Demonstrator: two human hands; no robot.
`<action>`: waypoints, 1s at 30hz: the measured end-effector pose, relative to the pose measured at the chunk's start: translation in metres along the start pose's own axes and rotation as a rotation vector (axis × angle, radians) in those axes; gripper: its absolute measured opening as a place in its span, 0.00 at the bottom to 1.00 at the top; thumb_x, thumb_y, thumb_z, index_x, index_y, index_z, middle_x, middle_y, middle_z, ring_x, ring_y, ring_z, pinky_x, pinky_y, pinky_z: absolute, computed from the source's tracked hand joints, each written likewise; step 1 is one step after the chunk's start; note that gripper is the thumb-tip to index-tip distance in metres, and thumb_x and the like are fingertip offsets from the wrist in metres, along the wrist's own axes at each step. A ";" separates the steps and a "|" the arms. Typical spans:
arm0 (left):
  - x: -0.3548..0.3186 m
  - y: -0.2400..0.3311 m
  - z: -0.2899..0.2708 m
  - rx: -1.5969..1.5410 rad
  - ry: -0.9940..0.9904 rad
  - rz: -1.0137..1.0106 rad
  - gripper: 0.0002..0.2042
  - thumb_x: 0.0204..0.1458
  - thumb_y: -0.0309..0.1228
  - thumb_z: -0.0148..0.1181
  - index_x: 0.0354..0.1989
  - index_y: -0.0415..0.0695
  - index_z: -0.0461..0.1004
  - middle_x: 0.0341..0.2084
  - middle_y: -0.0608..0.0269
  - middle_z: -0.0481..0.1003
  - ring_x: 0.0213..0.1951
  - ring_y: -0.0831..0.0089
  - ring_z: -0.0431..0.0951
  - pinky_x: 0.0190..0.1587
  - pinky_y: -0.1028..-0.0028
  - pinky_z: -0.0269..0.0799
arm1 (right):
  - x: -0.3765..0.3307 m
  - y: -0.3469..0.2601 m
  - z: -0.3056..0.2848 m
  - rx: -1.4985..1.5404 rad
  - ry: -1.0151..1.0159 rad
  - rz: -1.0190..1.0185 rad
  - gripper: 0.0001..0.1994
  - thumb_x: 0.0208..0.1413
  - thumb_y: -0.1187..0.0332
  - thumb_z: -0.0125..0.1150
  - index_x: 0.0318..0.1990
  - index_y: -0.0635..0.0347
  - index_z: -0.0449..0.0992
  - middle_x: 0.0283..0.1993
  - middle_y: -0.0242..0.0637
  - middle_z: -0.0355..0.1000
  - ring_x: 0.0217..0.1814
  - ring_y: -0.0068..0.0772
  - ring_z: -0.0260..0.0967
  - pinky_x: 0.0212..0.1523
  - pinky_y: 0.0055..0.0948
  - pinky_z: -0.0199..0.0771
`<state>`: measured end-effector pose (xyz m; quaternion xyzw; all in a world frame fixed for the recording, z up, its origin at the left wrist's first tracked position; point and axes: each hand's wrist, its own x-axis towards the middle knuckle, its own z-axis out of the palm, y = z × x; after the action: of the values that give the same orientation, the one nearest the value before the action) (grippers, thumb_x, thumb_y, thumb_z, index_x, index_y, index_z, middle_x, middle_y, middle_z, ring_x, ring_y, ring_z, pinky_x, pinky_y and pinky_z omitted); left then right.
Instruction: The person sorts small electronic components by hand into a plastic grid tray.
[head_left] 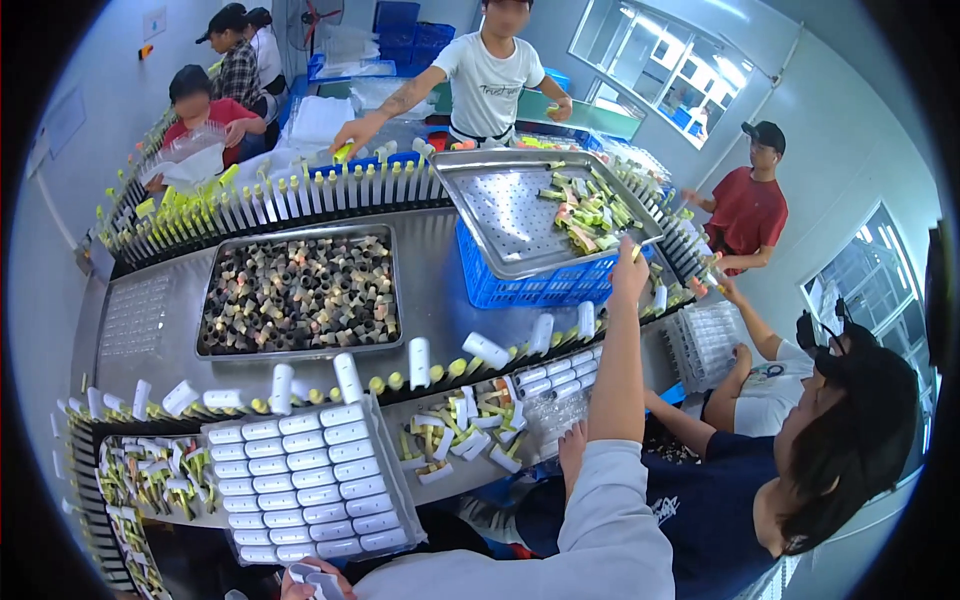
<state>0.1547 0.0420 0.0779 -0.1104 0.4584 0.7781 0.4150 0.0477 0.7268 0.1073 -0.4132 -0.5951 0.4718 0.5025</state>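
My right arm in a pale sleeve reaches far forward. My right hand (pixel 629 270) is at the near right rim of a perforated metal tray (pixel 500 215), its fingers closed; what they hold, if anything, is too small to make out. Yellow-green pieces (pixel 590 210) lie heaped in that tray, which rests tilted on a blue plastic crate (pixel 500 285). At the lower edge my left hand (pixel 312 582), partly cut off, is closed around white plastic shells (pixel 322 580). Just beyond it stands a clear blister tray (pixel 385 470) filled with rows of white oval shells (pixel 305 480).
A moving-line rack of upright holders (pixel 330 190) curves around the metal table (pixel 440 240). Dark ring-like parts fill another metal tray (pixel 205 345). Loose green-and-white pieces (pixel 465 425) lie nearer. Co-workers sit close on my right; a co-worker (pixel 490 85) opposite reaches over the rack.
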 end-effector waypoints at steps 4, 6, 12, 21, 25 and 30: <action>0.013 -0.017 0.000 -0.096 0.345 0.017 0.22 0.45 0.41 0.61 0.47 0.43 0.67 0.26 0.61 0.72 0.25 0.69 0.73 0.23 0.72 0.71 | 0.081 0.011 -0.018 -0.621 0.057 -0.439 0.13 0.44 0.61 0.67 0.30 0.61 0.77 0.26 0.40 0.75 0.30 0.41 0.73 0.34 0.38 0.71; 0.013 -0.020 0.003 -0.064 0.312 0.025 0.23 0.46 0.39 0.60 0.50 0.42 0.66 0.26 0.59 0.71 0.25 0.68 0.73 0.23 0.71 0.71 | 0.098 0.012 -0.009 -0.821 -0.078 -0.330 0.17 0.36 0.59 0.70 0.33 0.59 0.78 0.34 0.44 0.77 0.38 0.46 0.75 0.40 0.39 0.73; 0.016 -0.055 -0.016 -0.416 0.462 0.069 0.26 0.39 0.44 0.57 0.45 0.39 0.70 0.26 0.50 0.72 0.26 0.58 0.76 0.28 0.62 0.75 | 0.118 0.054 0.044 -1.366 -0.415 -0.409 0.15 0.39 0.60 0.66 0.35 0.57 0.80 0.40 0.45 0.76 0.43 0.47 0.75 0.42 0.43 0.74; 0.092 0.021 0.043 0.178 0.474 0.339 0.15 0.50 0.32 0.56 0.44 0.37 0.69 0.29 0.54 0.75 0.27 0.67 0.77 0.30 0.68 0.74 | -0.038 -0.047 0.055 -0.385 -0.611 -0.648 0.08 0.53 0.69 0.59 0.38 0.63 0.77 0.28 0.41 0.74 0.29 0.29 0.70 0.31 0.31 0.69; 0.100 0.054 0.036 0.863 0.476 0.361 0.17 0.46 0.37 0.64 0.41 0.38 0.74 0.24 0.59 0.76 0.27 0.66 0.77 0.35 0.70 0.74 | -0.264 -0.114 0.058 -0.302 -1.318 -0.440 0.12 0.43 0.69 0.64 0.38 0.61 0.76 0.31 0.39 0.75 0.32 0.31 0.72 0.33 0.31 0.71; 0.119 0.049 -0.009 1.569 0.454 0.829 0.22 0.40 0.41 0.70 0.42 0.42 0.76 0.43 0.48 0.72 0.43 0.51 0.73 0.47 0.63 0.70 | -0.388 -0.057 0.059 -0.167 -1.484 -0.246 0.08 0.46 0.71 0.63 0.30 0.67 0.74 0.19 0.38 0.69 0.20 0.21 0.63 0.22 0.25 0.62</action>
<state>0.0408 0.0882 0.0372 0.2261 0.9290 0.2899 -0.0416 0.0482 0.3315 0.0794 0.0456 -0.8529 0.5200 -0.0138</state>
